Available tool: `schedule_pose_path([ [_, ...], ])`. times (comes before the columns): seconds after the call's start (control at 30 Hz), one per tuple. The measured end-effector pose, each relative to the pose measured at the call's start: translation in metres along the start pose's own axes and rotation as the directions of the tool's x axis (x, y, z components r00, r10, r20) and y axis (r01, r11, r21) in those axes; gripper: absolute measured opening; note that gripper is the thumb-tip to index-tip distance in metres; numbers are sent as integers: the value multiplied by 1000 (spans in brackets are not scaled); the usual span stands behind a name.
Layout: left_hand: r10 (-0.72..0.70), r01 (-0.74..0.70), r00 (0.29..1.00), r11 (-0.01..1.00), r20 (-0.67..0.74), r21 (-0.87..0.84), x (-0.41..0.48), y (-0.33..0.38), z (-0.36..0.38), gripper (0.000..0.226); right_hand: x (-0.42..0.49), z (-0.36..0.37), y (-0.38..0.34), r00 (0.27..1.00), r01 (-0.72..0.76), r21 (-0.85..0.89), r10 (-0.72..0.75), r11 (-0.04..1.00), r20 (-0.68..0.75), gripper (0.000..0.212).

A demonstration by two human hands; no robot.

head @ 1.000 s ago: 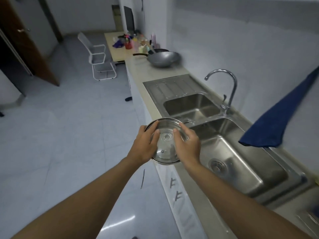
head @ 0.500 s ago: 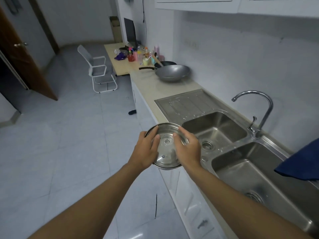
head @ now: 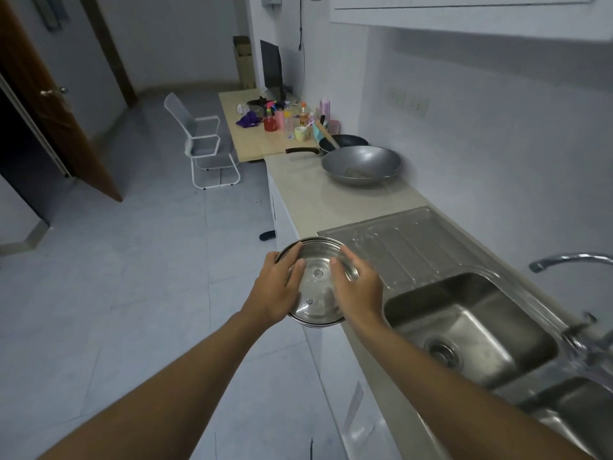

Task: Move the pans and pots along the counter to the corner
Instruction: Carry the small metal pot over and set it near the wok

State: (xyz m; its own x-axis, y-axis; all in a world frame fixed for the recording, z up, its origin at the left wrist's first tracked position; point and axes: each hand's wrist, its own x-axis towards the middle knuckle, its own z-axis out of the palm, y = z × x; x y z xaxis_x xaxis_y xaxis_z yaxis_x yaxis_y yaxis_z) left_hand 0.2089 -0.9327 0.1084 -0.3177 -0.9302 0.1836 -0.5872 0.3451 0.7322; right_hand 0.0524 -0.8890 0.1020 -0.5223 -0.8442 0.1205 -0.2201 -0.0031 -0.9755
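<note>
While held over the counter's [head: 318,200] near front edge, just left of the sink drainboard [head: 408,240], the lidded steel pot [head: 316,287] sits between both hands. Left hand [head: 275,293] grips its left side, right hand [head: 360,290] its right side, fingers curled over the rim, thumbs on the glass lid. Far along the counter: grey wok [head: 361,164], dark frying pan [head: 346,142] just behind it; contact between them unclear. Steel sink [head: 464,330] near right

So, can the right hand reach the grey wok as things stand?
Probably not: the right hand and left hand both hold the steel lid, and the wok sits far ahead along the counter.
</note>
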Motion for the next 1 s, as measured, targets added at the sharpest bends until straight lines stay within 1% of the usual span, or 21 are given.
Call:
schedule_pose_path([
  [0.1,-12,11,1000,1000,-22,-18,40,-20,-4,43,41,27,0,999,-4,-4,4,1000,35,36],
  [0.27,-23,22,1000,999,-19,-34,108,-58,-18,43,102,81,4,1000,-5,-7,5,1000,22,37],
  [0.47,28,-28,999,999,28,-15,198,-110,-52,44,166,158,3,998,-44,37,45,998,-42,36],
  [0.57,44,-43,996,999,74,-7,238,-132,-71,45,192,192,-4,994,-78,35,80,996,-69,36],
  [0.7,80,-81,988,997,130,3,292,-152,-90,46,229,228,-11,990,-79,38,83,996,-112,37],
  [0.83,109,-108,982,994,155,-14,339,-170,-96,46,267,254,-12,986,-81,29,84,996,-147,37],
  [1.0,118,-120,976,993,185,4,410,-196,-86,45,330,282,4,984,-93,15,94,996,-152,38],
])
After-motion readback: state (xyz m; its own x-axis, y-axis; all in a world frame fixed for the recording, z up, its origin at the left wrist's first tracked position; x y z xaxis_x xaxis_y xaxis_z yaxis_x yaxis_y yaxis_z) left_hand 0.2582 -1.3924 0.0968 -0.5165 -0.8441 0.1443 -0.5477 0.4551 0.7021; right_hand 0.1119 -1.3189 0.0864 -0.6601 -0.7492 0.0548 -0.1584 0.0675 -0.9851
